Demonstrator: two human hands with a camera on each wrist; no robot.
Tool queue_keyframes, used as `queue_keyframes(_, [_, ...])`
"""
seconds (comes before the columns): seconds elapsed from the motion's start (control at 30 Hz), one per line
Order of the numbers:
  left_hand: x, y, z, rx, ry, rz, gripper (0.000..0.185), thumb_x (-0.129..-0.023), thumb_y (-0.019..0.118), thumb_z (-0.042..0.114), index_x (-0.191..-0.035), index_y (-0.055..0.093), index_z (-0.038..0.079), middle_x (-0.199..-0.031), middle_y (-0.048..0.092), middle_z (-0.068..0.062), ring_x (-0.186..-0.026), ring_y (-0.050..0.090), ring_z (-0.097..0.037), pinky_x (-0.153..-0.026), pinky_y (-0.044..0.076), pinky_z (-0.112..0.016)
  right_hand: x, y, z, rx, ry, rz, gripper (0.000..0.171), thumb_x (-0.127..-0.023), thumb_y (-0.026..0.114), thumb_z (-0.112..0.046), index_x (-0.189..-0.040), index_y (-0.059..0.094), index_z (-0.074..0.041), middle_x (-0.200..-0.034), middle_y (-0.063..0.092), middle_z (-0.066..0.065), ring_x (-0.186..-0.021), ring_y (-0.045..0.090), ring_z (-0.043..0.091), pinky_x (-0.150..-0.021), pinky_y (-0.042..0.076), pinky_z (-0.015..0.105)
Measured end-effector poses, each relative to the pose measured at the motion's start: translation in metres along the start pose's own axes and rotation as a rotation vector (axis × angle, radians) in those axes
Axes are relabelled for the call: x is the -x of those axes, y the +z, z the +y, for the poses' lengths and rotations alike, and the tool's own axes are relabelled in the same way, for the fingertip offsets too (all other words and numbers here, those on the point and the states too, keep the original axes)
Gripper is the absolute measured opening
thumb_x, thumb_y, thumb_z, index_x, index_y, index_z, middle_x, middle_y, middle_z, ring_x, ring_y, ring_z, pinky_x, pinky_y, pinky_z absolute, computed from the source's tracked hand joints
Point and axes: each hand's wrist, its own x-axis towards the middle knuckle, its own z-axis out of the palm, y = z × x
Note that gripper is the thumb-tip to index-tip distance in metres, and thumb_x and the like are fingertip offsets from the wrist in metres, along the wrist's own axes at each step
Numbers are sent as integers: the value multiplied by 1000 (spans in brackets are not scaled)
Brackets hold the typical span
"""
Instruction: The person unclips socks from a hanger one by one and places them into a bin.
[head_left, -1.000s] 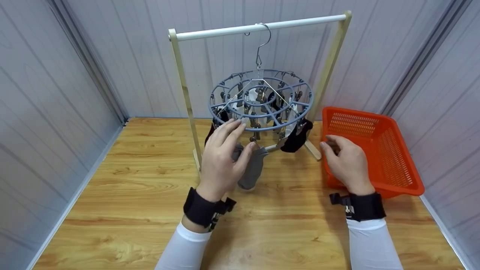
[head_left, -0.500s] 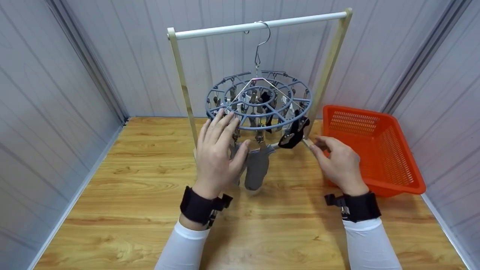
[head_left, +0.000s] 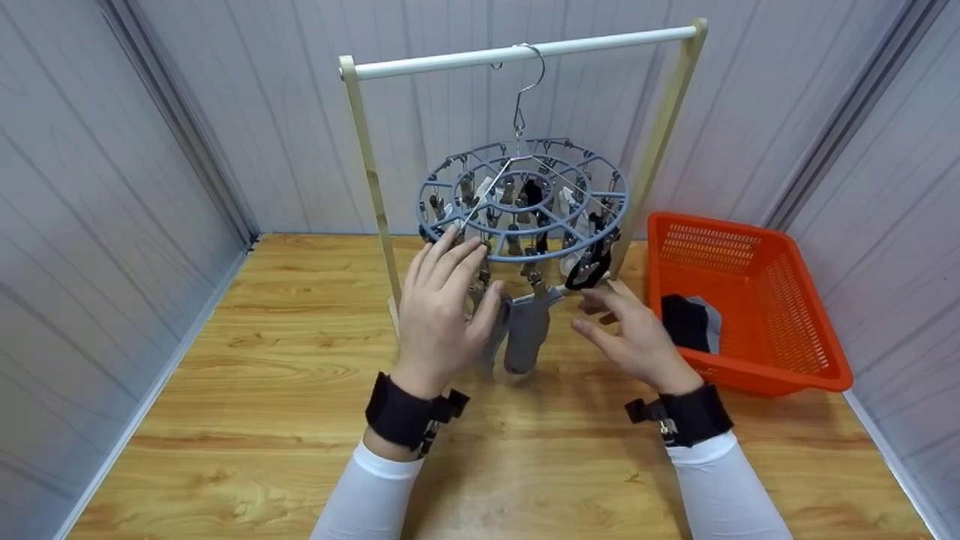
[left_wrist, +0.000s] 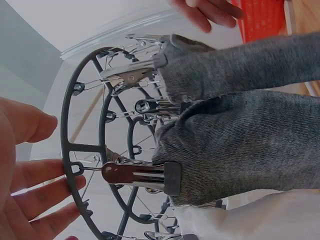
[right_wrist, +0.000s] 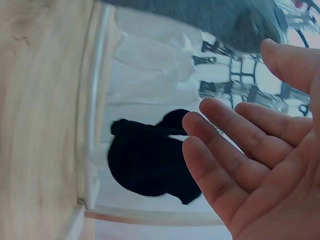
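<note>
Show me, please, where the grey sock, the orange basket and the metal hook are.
grey sock (head_left: 529,330): head view, middle of its hanging body.
orange basket (head_left: 814,373): head view, front rim.
metal hook (head_left: 529,79): head view, its curved shank below the rail.

A round blue plastic clip hanger (head_left: 523,199) hung from the white rail of a wooden rack (head_left: 517,54) standing at the back of the wooden table (head_left: 247,390), with an orange plastic basket (head_left: 780,315) to its right holding a dark sock (head_left: 684,321).
</note>
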Motion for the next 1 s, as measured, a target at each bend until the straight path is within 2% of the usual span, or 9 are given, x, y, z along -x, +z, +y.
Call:
queue_keyframes(0.13, [1,2,2,12,6,-7,42,-106,76,21,-141,73,-1,-146,71,-17,-153,52,-41,-133,30,-58,-1,10,2,-76,22,-28,56,-106,80,-25,-154,63,-2,-142,68,16,-130,68,32,-103,60,57])
queue_keyframes(0.33, [2,4,5,35,22,-2,43,-105,78,21,-141,73,0,-146,71,-16,-151,53,-42,-131,33,-60,-3,25,4,-225,119,-79,68,-106,80,-28,-161,53,2,-153,65,21,-142,61,38,-115,52,62])
queue_keyframes(0.47, [1,6,8,58,43,5,43,-104,79,20,-141,72,-1,-146,71,-19,-151,53,-44,-129,36,-62,-6,33,6,-375,182,-121,76,-104,83,-28,-165,47,1,-155,63,21,-144,60,38,-119,50,59])
queue_keyframes(0.6, [1,7,12,81,63,15,46,-104,79,20,-144,70,-3,-146,70,-21,-150,53,-46,-127,38,-64,-6,39,10,-540,264,-140,83,-102,84,-22,-169,40,-1,-154,64,21,-141,62,38,-118,52,54])
queue_keyframes(0.7, [1,8,13,88,72,23,48,-103,80,20,-144,70,-3,-146,70,-21,-149,54,-46,-126,40,-64,-5,43,12,-598,300,-136,84,-101,84,-19,-169,38,0,-150,66,22,-137,65,38,-114,56,47])
queue_keyframes(0.83, [1,8,13,88,74,22,48,-102,81,18,-143,70,-3,-147,70,-20,-150,53,-44,-127,40,-61,-5,46,12,-640,299,-144,76,-101,82,-13,-164,44,5,-141,71,26,-128,71,35,-107,60,40])
queue_keyframes(1.0, [1,7,14,94,74,17,48,-101,82,15,-144,70,-3,-148,69,-19,-151,53,-43,-128,39,-58,-5,46,11,-660,319,-173,53,-100,81,-10,-145,61,11,-130,76,22,-114,75,25,-99,63,35])
